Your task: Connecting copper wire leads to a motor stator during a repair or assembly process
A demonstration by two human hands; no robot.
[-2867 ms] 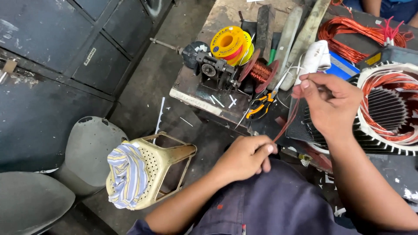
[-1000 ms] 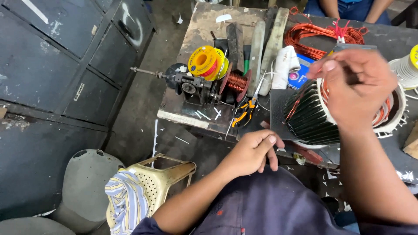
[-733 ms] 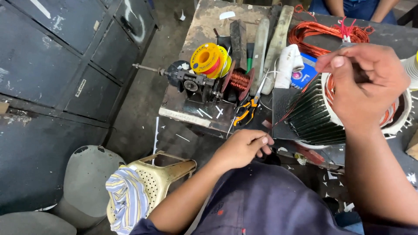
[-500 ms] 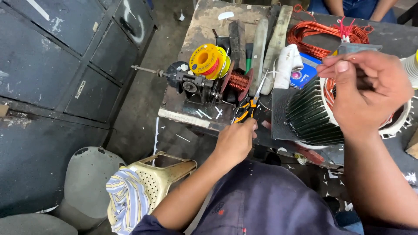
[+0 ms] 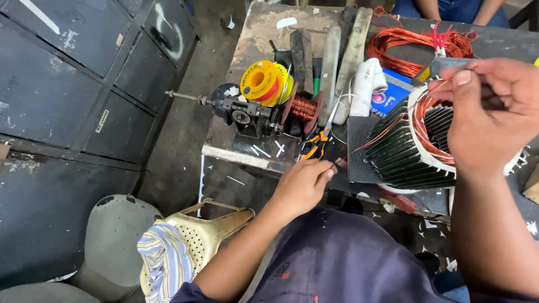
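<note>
My right hand (image 5: 494,120) is raised over a finned motor stator (image 5: 412,148) with copper windings and pinches thin copper wire (image 5: 387,133) at the stator's top. The wire runs down and left to my left hand (image 5: 303,185), which pinches its other end at the bench's front edge, just below orange-handled scissors (image 5: 313,147). The stator rests tilted on the dark workbench (image 5: 252,154).
On the bench sit a hand-cranked coil winder (image 5: 247,109), a yellow wire spool (image 5: 263,82), a copper-wound bobbin (image 5: 304,106), files, a white roll (image 5: 368,84) and loose copper coils (image 5: 412,42). Another person sits beyond the bench. Grey metal cabinets (image 5: 84,73) stand left; a plastic stool with striped cloth (image 5: 179,252) is below.
My left hand has moved up from my lap to the bench's front edge near the scissors. My right hand stays raised over the stator with the wire.
</note>
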